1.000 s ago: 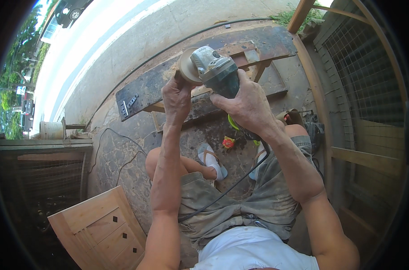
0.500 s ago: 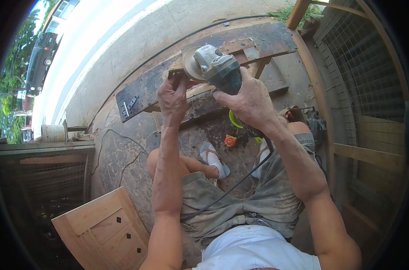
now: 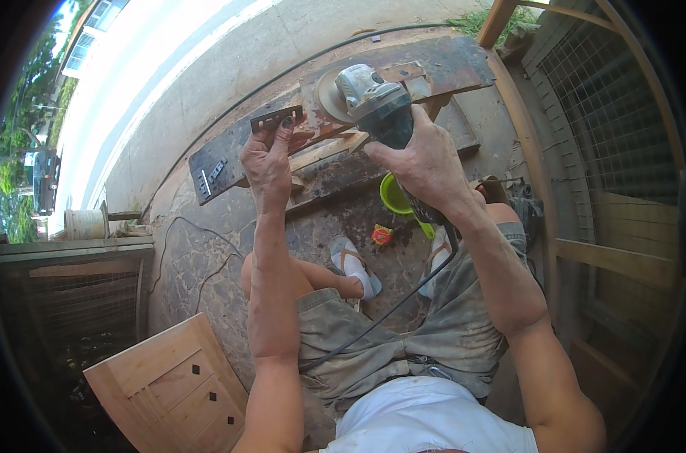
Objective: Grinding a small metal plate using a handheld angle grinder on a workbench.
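Note:
My right hand (image 3: 422, 166) is wrapped round the body of an angle grinder (image 3: 381, 109), whose pale round disc (image 3: 331, 97) points left over the bench. Between the thumb and fingers of my left hand (image 3: 267, 170) is a small dark rectangular plate (image 3: 276, 119) with notches or holes in it. A short gap separates this plate from the disc. Both hands are above a low, dark-stained wooden bench (image 3: 464, 68). Several small metal pieces (image 3: 213, 175) lie on the bench's left end. The grinder's black cord (image 3: 381, 321) runs back across my lap.
Below the bench are a lime-green bowl (image 3: 393, 198) and a small red-and-yellow packet (image 3: 381, 235). A wooden panel (image 3: 177, 377) leans at lower left. Wire-mesh framing (image 3: 615, 113) stands at right. A thick hose (image 3: 283, 74) lies between bench and road.
My left hand has drawn the dark plate left, away from the disc, and its flat face now shows. The grinder has shifted slightly right. A dark vehicle on the road has changed position.

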A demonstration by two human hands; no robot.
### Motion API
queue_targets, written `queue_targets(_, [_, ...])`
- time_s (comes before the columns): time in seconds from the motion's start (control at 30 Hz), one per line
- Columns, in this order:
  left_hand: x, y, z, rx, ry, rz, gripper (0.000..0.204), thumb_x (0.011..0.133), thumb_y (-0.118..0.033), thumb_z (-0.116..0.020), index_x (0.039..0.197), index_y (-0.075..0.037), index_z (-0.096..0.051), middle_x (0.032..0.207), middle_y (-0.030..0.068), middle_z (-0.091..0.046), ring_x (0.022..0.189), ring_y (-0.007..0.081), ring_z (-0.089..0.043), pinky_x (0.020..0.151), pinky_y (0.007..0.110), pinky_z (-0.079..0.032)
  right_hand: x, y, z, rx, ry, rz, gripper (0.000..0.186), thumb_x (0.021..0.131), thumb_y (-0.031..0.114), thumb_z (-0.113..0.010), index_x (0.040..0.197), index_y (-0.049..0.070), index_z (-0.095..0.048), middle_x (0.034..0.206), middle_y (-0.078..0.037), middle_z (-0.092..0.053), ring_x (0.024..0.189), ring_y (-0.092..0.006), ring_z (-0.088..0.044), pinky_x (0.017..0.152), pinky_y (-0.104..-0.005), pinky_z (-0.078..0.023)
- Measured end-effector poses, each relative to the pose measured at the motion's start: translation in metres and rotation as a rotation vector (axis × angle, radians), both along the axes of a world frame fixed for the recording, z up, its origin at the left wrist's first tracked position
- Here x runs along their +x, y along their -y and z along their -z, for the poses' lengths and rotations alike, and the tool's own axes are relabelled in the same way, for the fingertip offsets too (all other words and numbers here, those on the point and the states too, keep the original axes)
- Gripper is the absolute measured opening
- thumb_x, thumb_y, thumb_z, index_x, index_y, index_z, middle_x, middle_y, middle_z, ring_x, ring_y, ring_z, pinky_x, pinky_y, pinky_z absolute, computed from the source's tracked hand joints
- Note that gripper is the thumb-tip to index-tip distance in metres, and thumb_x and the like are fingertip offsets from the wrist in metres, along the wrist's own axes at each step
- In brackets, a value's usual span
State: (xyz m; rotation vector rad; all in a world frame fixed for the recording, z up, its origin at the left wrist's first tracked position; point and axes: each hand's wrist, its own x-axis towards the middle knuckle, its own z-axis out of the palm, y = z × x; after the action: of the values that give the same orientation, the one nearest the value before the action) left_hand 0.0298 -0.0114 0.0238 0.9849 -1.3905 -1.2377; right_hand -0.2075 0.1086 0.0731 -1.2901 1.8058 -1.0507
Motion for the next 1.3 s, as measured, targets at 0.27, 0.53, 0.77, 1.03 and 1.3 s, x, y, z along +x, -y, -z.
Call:
queue_targets(0.27, [-0.004,-0.003,0.001,-0.011,0.107,-0.024,0.025,0.111,-0.015,-0.073,0.129,0.002,-0.076,0.118,0.0130,-0.083,0.096,0.0226,-0.083,0.088,0.033,-0.064,0.009,0.001,0.002,0.022,0.012,-0.059,0.067,0.087,0.035,-0.083,0.131,-0.011,-0.062,0.103,-0.028,-0.079,0.100,-0.0406,-0.081,0.093,-0.0484,-0.062])
queue_targets(0.53, [-0.009,-0.002,0.015,-0.020,0.046,0.017,0.025,0.111,-0.016,-0.075,0.128,0.002,-0.077,0.112,0.0105,-0.084,0.096,0.0212,-0.083,0.088,0.032,-0.063,0.009,0.000,0.001,0.000,0.004,-0.057,0.067,0.087,0.036,-0.083,0.130,-0.010,-0.062,0.103,-0.029,-0.079,0.100,-0.0412,-0.081,0.094,-0.0486,-0.062])
queue_targets(0.77, [-0.012,0.000,0.021,-0.067,0.113,0.075,0.025,0.112,-0.017,-0.072,0.126,0.003,-0.077,0.110,0.0106,-0.084,0.097,0.0217,-0.083,0.089,0.034,-0.065,0.012,0.001,-0.001,-0.021,0.011,-0.061,0.064,0.088,0.036,-0.083,0.128,-0.010,-0.062,0.103,-0.028,-0.079,0.099,-0.0410,-0.081,0.091,-0.0491,-0.063])
queue_targets(1.03, [-0.021,-0.007,0.013,-0.054,0.078,0.082,0.021,0.115,-0.011,-0.064,0.124,0.002,-0.077,0.106,0.0103,-0.085,0.099,0.0190,-0.082,0.090,0.035,-0.066,0.011,0.000,-0.001,-0.046,0.012,-0.058,0.066,0.088,0.034,-0.085,0.128,-0.012,-0.061,0.103,-0.030,-0.080,0.101,-0.0417,-0.081,0.093,-0.0478,-0.063])
queue_targets(1.3, [-0.017,-0.007,0.019,-0.119,0.163,0.111,0.019,0.110,-0.006,-0.064,0.120,-0.001,-0.079,0.101,0.0095,-0.086,0.097,0.0159,-0.082,0.091,0.035,-0.065,0.015,-0.001,-0.001,-0.055,0.025,-0.075,0.064,0.088,0.035,-0.084,0.127,-0.012,-0.062,0.105,-0.031,-0.079,0.101,-0.0436,-0.081,0.095,-0.0502,-0.061])
